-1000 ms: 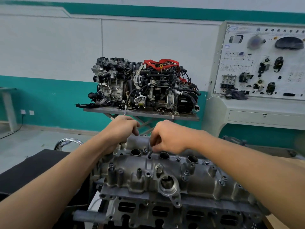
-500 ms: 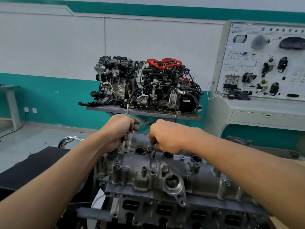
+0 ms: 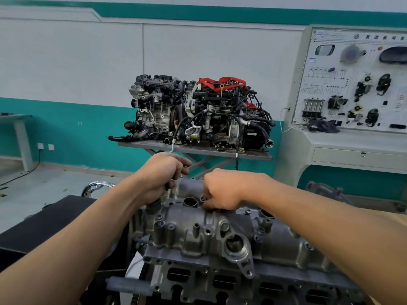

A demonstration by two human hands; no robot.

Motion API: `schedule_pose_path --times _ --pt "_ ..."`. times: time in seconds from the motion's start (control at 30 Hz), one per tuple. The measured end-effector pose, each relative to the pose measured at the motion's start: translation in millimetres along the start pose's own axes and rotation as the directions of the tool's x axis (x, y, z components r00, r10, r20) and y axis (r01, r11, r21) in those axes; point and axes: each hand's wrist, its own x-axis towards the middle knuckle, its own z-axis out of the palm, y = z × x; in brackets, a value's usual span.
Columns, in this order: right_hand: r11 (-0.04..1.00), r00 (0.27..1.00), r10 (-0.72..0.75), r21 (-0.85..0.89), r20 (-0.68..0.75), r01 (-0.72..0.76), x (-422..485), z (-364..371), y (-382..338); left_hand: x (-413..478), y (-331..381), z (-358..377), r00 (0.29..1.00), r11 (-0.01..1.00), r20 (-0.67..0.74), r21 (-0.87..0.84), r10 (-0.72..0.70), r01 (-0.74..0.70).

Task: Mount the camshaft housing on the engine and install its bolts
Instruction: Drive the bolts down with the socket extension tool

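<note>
Right hand point(image 3: 222, 191), fingertips pinched on a bolt point(image 3: 202, 198) atop camshaft housing point(image 3: 187, 235)

A display engine point(image 3: 198, 113) is sitting on a grey stand point(image 3: 193, 151) in a workshop room.
Behind the display engine a white wall point(image 3: 66, 62) is running across, with a teal band point(image 3: 83, 137) lying below it and a teal stripe point(image 3: 220, 15) crossing above. To the engine's right a pale training console point(image 3: 330, 155) is standing, its panel board point(image 3: 343, 69) carrying mounted car parts. To the engine's left a white table point(image 3: 19, 128) is standing, two sockets point(image 3: 51, 147) are showing beside it, and a dark cable point(image 3: 28, 170) is trailing over the grey floor point(image 3: 55, 190).
</note>
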Motion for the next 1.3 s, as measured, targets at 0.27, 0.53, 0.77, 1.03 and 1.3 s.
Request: schedule_pose_path --times 0.27,0.53,0.77,1.03,1.3 --pt "0.999 0.999 0.033 -0.007 0.011 -0.033 1.4 -20.0 2.1 0.0 -0.5 1.7 0.999 0.999 0.013 -0.034 -0.033 0.034" --pt "0.994 0.994 0.059 -0.101 0.09 -0.05 9.0 -0.9 -4.7 -0.3 4.8 3.8 0.992 0.994 0.059 -0.017 -0.11 0.111" --pt "0.995 0.994 0.085 -0.059 0.074 -0.08 3.9 -3.8 -3.4 -0.2 5.0 3.8 0.991 0.994 0.075 -0.014 -0.109 0.11" --pt "0.995 0.987 0.094 -0.028 -0.127 -0.098 2.7 -18.0 -8.6 -3.5 6.0 -5.0 0.978 0.987 0.191 -0.116 -0.087 0.11" --pt "0.9 0.904 0.084 0.421 -0.42 0.111 12.3 -37.7 -37.0 -2.1 -1.2 -9.0 0.952 0.97 0.3 -0.241 0.065 0.01"
